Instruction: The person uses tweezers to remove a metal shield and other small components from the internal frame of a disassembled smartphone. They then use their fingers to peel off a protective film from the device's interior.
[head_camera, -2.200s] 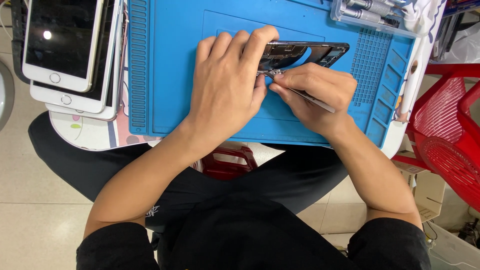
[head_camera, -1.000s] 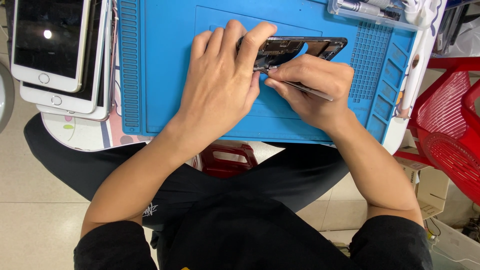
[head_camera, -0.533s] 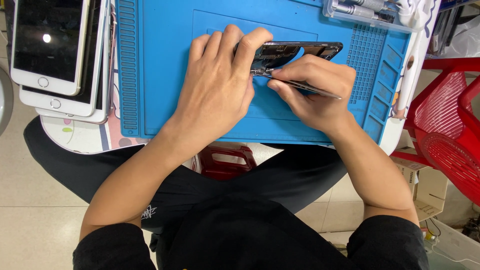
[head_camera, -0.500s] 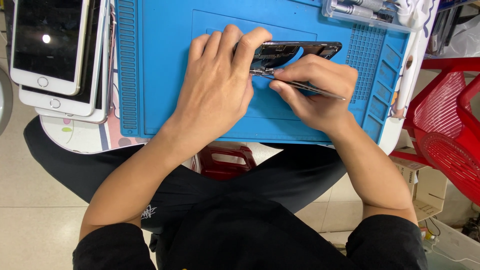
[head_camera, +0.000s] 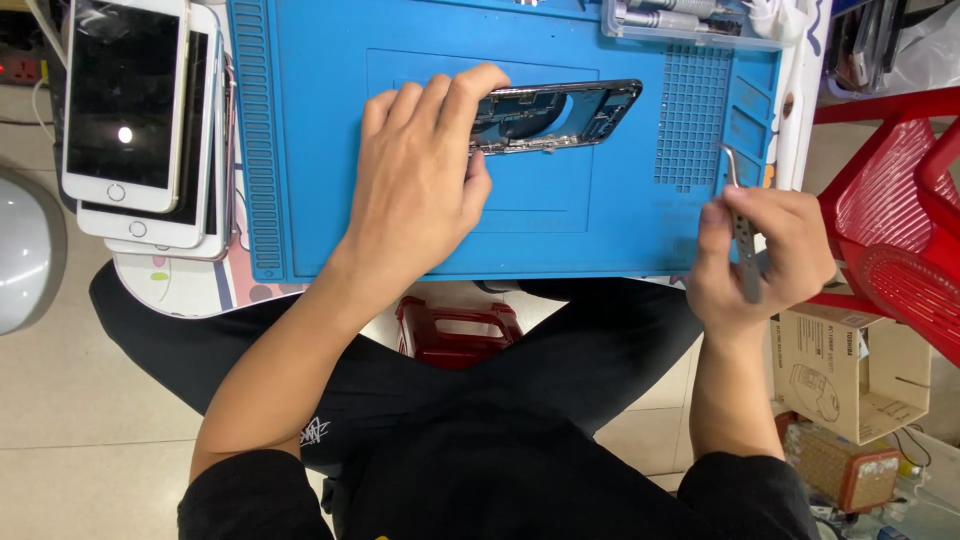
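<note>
An opened phone body (head_camera: 560, 115) with its insides showing lies on the blue work mat (head_camera: 620, 220). My left hand (head_camera: 420, 180) rests over the phone's left end and pins it down with fingers and thumb. My right hand (head_camera: 765, 255) is off to the right at the mat's near right corner, well away from the phone. It grips metal tweezers (head_camera: 742, 235) upright, with the curved tip pointing away from me.
Several white phones (head_camera: 140, 130) are stacked left of the mat. A clear tray of tools (head_camera: 690, 20) sits at the mat's far edge. A red plastic stool (head_camera: 900, 230) stands to the right, with a cardboard box (head_camera: 850, 365) below it and a small red stool (head_camera: 455, 330) between my legs.
My right hand has pulled the tweezers away from the phone and moved right to the mat's corner. My left hand has stayed on the phone.
</note>
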